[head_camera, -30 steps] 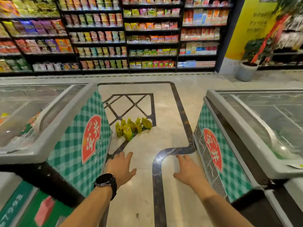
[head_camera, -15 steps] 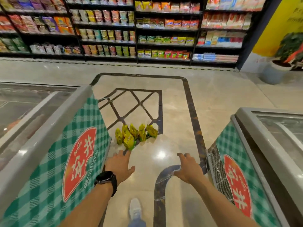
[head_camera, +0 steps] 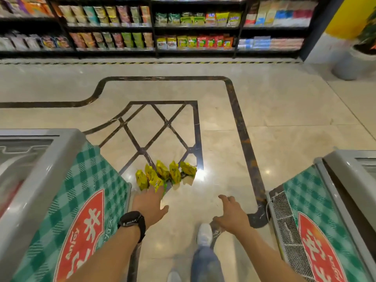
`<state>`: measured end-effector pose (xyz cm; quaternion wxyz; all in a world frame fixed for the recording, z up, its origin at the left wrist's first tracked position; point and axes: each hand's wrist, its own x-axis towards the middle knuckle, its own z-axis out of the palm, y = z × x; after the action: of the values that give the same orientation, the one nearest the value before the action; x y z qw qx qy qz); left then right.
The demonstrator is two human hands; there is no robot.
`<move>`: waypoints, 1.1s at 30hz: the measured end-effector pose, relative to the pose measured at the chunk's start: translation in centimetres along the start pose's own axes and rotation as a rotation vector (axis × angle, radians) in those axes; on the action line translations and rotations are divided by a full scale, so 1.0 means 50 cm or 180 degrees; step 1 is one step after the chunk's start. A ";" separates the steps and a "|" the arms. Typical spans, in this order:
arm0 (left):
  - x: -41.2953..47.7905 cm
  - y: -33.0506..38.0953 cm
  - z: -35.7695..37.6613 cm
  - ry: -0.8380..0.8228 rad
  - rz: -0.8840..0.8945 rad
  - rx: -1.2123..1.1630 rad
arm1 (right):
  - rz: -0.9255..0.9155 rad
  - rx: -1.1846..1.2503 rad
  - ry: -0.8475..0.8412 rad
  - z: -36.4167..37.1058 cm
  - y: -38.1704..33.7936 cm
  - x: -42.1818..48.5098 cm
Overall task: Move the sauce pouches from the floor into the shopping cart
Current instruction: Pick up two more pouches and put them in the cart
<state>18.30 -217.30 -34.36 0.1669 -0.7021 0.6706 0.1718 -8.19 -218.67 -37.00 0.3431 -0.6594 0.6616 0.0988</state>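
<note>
Several yellow-green sauce pouches (head_camera: 164, 175) lie in a loose cluster on the beige floor, just past the corner of the left freezer. My left hand (head_camera: 149, 204), with a black watch on the wrist, reaches out flat with fingers apart; its fingertips overlap the nearest pouch in the view and hold nothing. My right hand (head_camera: 231, 215) hovers lower right of the pouches, fingers loosely curled and empty. No shopping cart is in view.
A chest freezer (head_camera: 61, 190) with green check cladding stands close on the left, another freezer (head_camera: 325, 210) on the right, leaving a floor aisle between. My white shoe (head_camera: 204, 234) steps forward. Stocked shelves (head_camera: 152, 27) line the far wall; a grey planter (head_camera: 350, 64) stands at the far right.
I have walked forward between the freezers, so the pouches are nearer. My left hand has reached up to the closest pouch; my right hand stays low and empty.
</note>
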 end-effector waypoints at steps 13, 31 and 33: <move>0.502 -0.057 0.102 -0.0748 -0.0352 -0.0262 | -0.0054 0.0131 -0.0662 0.025 -0.060 0.596; 1.329 -0.133 0.764 0.0194 0.1090 0.0514 | -0.1031 -0.0463 0.1019 0.561 0.107 1.438; 1.355 -0.132 0.773 0.0584 0.1336 0.0323 | -0.0894 -0.0340 0.1492 0.557 0.118 1.447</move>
<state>27.04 -258.94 -100.08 0.1010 -0.5507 0.8220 0.1042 2.85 -259.99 -101.89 0.1557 -0.7667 0.6189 -0.0703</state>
